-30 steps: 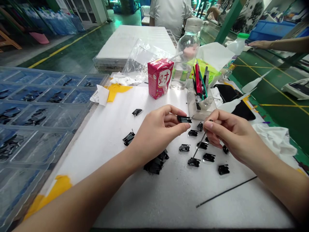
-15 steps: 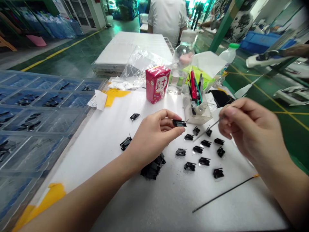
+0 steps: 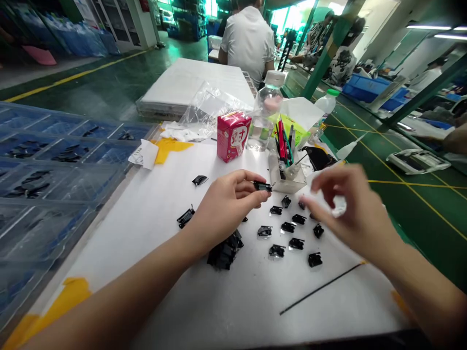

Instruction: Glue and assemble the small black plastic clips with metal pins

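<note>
My left hand [image 3: 233,199] pinches a small black part [image 3: 262,186] between thumb and fingertips above the white table [image 3: 233,301]. My right hand [image 3: 343,209], blurred by motion, is raised over the right side with thumb and fingers apart and nothing between them. Several small black parts [image 3: 296,243] on clear film lie spread between the hands. Below my left wrist is a heap of black parts [image 3: 225,250], partly hidden by it. A thin black rod [image 3: 321,288] with an orange end lies near the front.
A divided clear tray [image 3: 65,182] of black pieces fills the left. Toward the back stand a red box [image 3: 232,136], a clear bottle [image 3: 260,121] and a holder with pens and tools [image 3: 288,177]. Yellow tape [image 3: 168,148] marks the table edge. A person in white [image 3: 248,41] sits beyond.
My right hand has let go of the thin metal tool, which now appears to stand in the holder, and its fingers have opened. My left hand keeps its part. The view has shifted slightly.
</note>
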A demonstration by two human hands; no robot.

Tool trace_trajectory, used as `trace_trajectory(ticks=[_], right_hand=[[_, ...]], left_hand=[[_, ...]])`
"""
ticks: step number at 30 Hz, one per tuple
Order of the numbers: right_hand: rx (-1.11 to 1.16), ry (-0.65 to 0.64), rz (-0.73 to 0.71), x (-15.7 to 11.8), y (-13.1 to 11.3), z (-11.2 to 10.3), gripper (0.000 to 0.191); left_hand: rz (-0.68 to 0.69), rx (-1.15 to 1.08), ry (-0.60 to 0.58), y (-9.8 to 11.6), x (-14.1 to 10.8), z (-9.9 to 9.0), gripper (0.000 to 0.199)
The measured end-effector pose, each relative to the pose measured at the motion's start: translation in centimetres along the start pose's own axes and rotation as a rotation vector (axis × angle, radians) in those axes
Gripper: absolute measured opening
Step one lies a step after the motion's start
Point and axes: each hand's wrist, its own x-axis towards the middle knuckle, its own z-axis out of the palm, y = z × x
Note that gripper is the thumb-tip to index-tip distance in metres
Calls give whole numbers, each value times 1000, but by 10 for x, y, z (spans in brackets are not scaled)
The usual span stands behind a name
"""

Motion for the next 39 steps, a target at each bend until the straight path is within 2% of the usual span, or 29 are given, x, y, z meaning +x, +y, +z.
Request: trace_trajectory(ticks=[2,3,6,9,12,15,19,23,28,33,36,39], right_hand=[[19,-231,-150,-23,-19,1,3],[14,-300,-207,-33,-26,3,5],[-27,-365,-296,-56,-35,11,13],[-58,-374,-324,-60,-31,18,20],[-49,-374,-328,-48,-27,17,22],[-16,-349,-298,-27,-27,3,17],[124,-181,-156,-11,-33,-19,19],[194,-57,-91,-16,-36,-24,31],[244,-59,-59,-22,-31,-18,39],[233,-65,-69,-23,-27,-19,40],[233,-44,-26,-24,-27,-19,41],[242,-68,-8,-24,-28,-18,42]], left_hand=[[22,-13,-2,-1,0,0,24],[32,-21,-4,-2,0,1,24],[48,-44,-13,-3,-1,2,23],[42,-61,-43,-3,-2,5,21],[57,-67,-62,-2,-4,7,21],[94,-69,-61,0,-6,8,20],[209,-10,-90,-1,-7,9,19],[326,50,-104,-4,-10,12,18],[466,190,-107,-6,-13,15,17],[596,303,-118,-14,-12,15,20],[684,394,-111,-19,-13,15,22],[726,480,-107,-20,-14,15,24]])
